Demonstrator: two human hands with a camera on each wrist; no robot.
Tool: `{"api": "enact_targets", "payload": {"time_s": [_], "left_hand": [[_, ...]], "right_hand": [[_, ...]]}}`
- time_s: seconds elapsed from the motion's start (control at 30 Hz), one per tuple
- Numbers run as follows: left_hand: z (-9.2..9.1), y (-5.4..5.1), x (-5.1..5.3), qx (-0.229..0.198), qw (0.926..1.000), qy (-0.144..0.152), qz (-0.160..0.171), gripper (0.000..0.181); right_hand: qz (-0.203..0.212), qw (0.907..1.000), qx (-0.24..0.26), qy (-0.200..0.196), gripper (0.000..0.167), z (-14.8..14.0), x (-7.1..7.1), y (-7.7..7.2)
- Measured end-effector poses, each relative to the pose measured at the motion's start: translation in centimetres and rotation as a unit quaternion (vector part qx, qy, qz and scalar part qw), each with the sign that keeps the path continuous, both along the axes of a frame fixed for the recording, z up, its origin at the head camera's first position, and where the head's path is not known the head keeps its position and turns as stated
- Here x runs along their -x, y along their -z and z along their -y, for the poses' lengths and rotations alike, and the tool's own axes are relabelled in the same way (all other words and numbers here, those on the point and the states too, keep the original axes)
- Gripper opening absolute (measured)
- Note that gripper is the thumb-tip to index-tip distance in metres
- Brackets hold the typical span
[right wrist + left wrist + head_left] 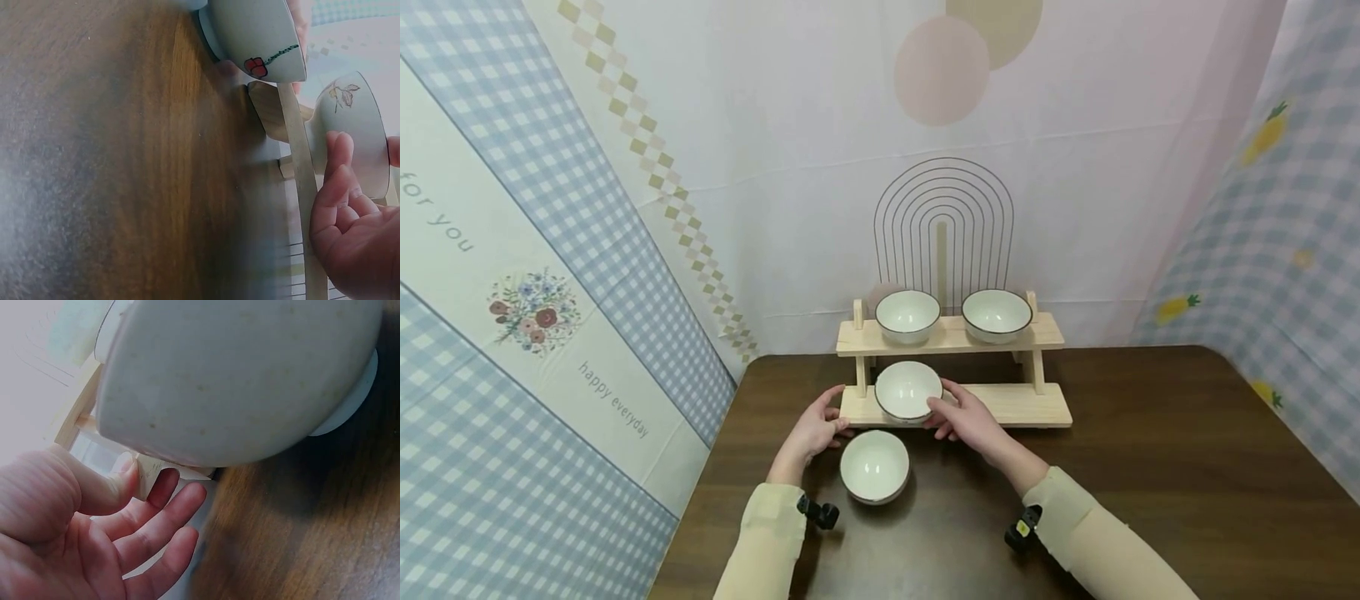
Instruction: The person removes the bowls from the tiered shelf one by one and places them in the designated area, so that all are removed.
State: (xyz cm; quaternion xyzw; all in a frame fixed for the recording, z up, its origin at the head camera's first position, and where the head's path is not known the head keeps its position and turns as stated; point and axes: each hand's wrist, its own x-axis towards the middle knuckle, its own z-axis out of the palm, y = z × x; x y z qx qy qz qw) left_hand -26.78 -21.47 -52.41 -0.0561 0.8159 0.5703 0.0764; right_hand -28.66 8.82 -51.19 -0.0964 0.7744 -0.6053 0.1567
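A white bowl with a dark rim [908, 392] sits on the lower tier of a two-tier wooden rack [1011, 406], towards its left end. My right hand [973, 423] holds this bowl at its right side, thumb by the rim; the right wrist view shows a brown leaf print on the bowl [355, 122]. At the lower board's left end, my left hand [814, 429] pinches the wood, the thumb [115, 487] on one face and fingers behind it. A second bowl [875, 468] stands upright on the table between my forearms, with a red flower print in the right wrist view.
Two similar bowls, one at left [907, 318] and one at right [997, 317], stand on the rack's upper tier. The dark wooden table [1150, 467] reaches back to a printed cloth [805, 208]. Checked cloths hang at both sides.
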Motion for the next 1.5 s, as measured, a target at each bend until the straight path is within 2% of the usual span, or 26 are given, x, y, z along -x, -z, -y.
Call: {"api": "enact_targets", "payload": {"time_s": [0.6, 0.77, 0.9, 1.0, 1.23, 1.5], "left_hand": [[-0.1, 0.3, 0.2, 0.001, 1.0, -0.004, 0.001, 0.067], [0.0, 0.3, 0.2, 0.004, 0.9998, -0.014, -0.012, 0.067], [-0.1, 0.4, 0.1, 0.01, 0.9993, -0.012, -0.035, 0.066], [-0.1, 0.5, 0.0, 0.012, 0.9988, -0.01, -0.047, 0.066], [0.2, 0.6, -0.5, 0.046, 0.9966, 0.0, -0.069, 0.066], [0.7, 0.9, -1.1, 0.043, 0.9958, 0.013, -0.079, 0.066]], "right_hand": [[0.014, 0.9995, 0.028, 0.008, 0.071, -0.6, 0.0, 0.6], [0.009, 0.9993, 0.037, 0.004, 0.071, -0.6, -0.1, 0.8], [0.004, 0.9992, 0.039, 0.011, 0.069, -0.8, -0.3, 0.9], [0.004, 0.9991, 0.038, 0.019, 0.067, -0.9, -0.6, 0.8], [0.005, 0.9987, 0.033, 0.038, 0.063, -0.9, -2.2, 0.4], [0.009, 0.9984, 0.021, 0.051, 0.067, -1.4, -4.5, -0.2]]}}
